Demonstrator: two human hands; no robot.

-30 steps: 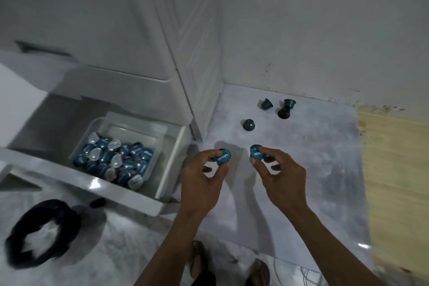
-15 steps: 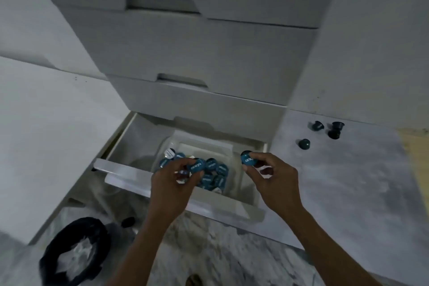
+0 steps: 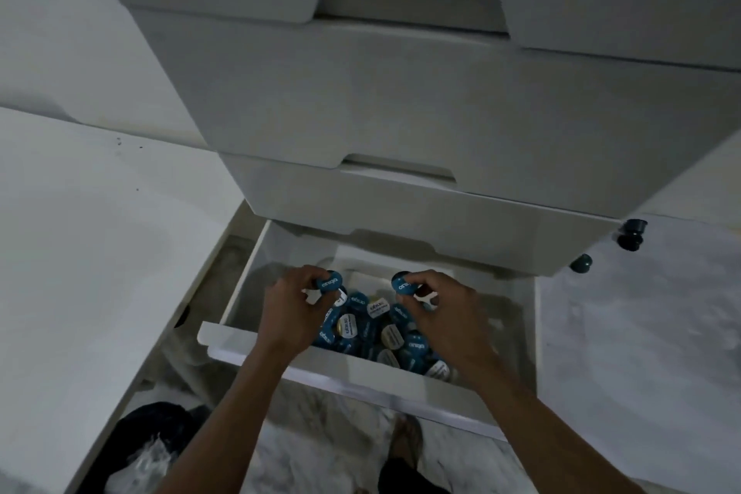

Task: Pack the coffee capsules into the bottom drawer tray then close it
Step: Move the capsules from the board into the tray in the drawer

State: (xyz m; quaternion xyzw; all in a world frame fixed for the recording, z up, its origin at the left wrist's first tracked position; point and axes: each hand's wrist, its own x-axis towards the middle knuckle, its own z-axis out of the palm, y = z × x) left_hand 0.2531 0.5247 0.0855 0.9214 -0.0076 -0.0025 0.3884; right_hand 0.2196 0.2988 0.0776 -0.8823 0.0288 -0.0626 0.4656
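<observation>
Bottom drawer (image 3: 361,377) pulled open below two shut drawers; tray (image 3: 363,265) inside it, heaped with blue and pale capsules (image 3: 371,327); my left hand (image 3: 290,313) over the heap's left part, fingers pinched on one blue capsule (image 3: 329,281), foil lid facing me; my right hand (image 3: 445,311) over the heap's right part, fingers pinched on another blue capsule (image 3: 404,286), lid likewise toward me; both held capsules are above the heap, apart from each other; three dark loose capsules (image 3: 630,233) on the marbled floor (image 3: 641,333) right of the drawers; black bag (image 3: 154,437) on the floor lower left.
</observation>
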